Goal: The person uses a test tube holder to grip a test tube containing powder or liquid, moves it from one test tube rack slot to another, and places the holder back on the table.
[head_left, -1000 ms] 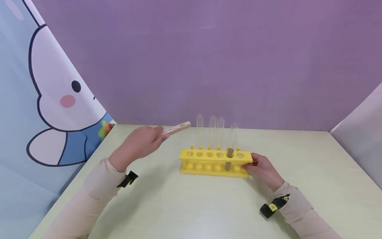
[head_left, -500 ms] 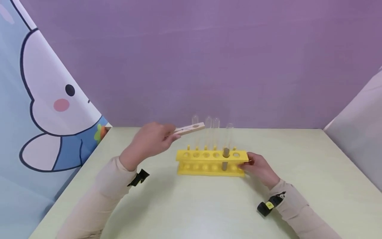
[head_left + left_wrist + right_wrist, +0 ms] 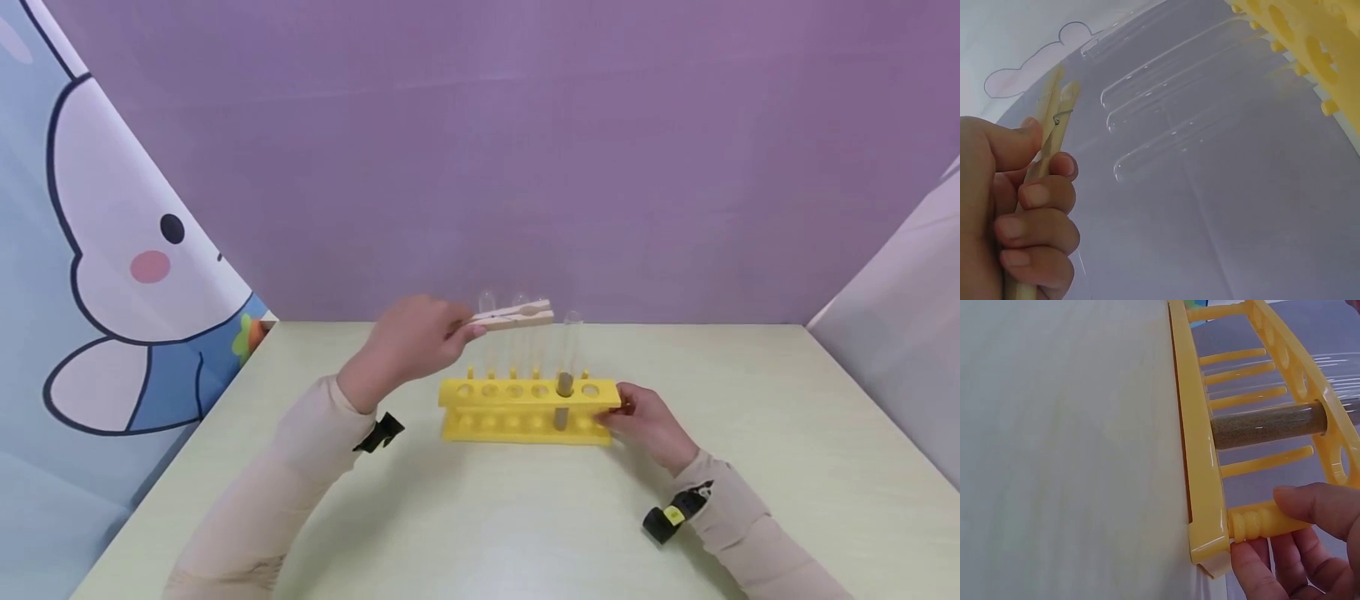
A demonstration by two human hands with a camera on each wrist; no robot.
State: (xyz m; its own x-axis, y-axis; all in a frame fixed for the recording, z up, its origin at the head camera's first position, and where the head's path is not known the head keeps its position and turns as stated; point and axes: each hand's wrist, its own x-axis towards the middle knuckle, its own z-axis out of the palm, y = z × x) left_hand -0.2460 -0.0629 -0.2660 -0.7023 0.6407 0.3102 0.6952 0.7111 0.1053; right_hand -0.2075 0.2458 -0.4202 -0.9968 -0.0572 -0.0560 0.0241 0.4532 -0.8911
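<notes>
My left hand (image 3: 416, 337) grips a wooden test tube clamp (image 3: 517, 317), its tip pointing right. In the left wrist view, curled fingers wrap the clamp's handle (image 3: 1041, 165), and its two wooden arms stand slightly apart at the tip. A yellow test tube rack (image 3: 525, 435) stands on the table; my right hand (image 3: 652, 425) holds its right end, thumb and fingers around the end post (image 3: 1266, 522). One upright test tube (image 3: 564, 385) in the rack contains a grey-brown grainy material. Its top lies just right of the clamp's tip. Several clear test tubes (image 3: 1160, 81) sit upside down on the rear pegs.
The pale table (image 3: 525, 517) extends around the rack on all sides. Behind it rises a purple backdrop (image 3: 525, 167). A cartoon-printed cloth (image 3: 112, 350) hangs at the left, a white one (image 3: 900, 317) at the right.
My left hand has moved right with the clamp, from left of the rack to over its back, near the filled tube's top. The clamp's arms have parted. My right hand keeps its hold.
</notes>
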